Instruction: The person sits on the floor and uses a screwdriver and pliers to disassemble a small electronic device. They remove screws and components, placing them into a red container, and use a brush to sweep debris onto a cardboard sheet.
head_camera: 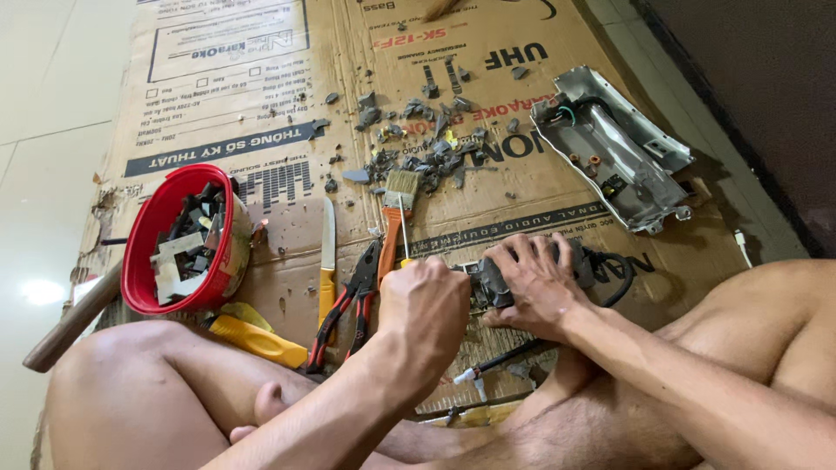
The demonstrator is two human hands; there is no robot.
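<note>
My right hand grips a dark grey electrical part with a black cable trailing from it, pressed down on the cardboard sheet. My left hand is closed around a tool with a yellow handle whose thin metal shaft points away from me, right beside the part. Both hands meet at the part over my crossed legs. The tool's tip is hidden.
A red bowl of scrap pieces sits at left beside a wooden handle. A knife, red-handled pliers, a brush and a yellow tool lie nearby. Grey debris and a metal housing lie farther out.
</note>
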